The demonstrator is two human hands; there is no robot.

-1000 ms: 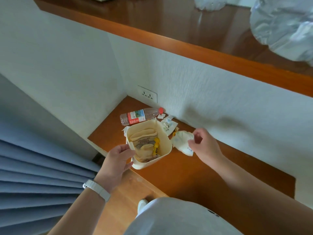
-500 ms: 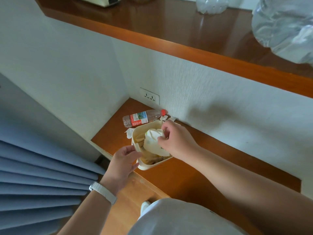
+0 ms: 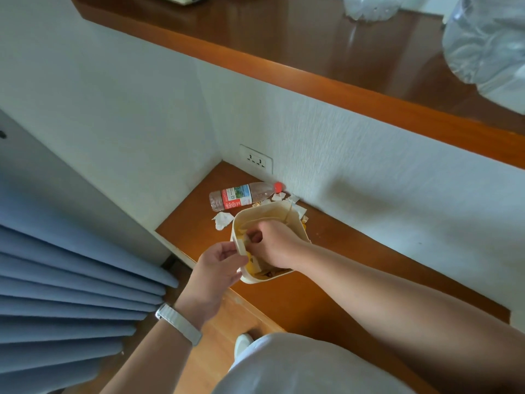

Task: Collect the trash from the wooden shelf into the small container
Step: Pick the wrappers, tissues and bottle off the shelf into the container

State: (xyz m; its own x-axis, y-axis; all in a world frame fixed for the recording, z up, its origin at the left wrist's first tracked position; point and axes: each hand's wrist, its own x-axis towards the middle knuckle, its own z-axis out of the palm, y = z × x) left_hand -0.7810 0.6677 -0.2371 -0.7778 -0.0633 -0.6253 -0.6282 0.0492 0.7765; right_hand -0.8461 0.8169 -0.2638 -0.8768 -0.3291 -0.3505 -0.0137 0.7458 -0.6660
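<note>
The left hand [image 3: 220, 263] pinches the near rim of the small bin [image 3: 295, 220] on the low wooden shelf [image 3: 355, 268]. The right hand [image 3: 274, 243] is curled inside it; I cannot tell what it holds. The plastic bottle [image 3: 241, 196] lies sideways just behind the bin, cap pointing right, nearer the right hand

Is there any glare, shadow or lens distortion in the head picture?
Head view: glare streaks on the glossy upper shelf; a soft shadow falls on the wall beside the small container; wide-angle bending curves the shelf edge; the plastic bag looks blurred.
</note>
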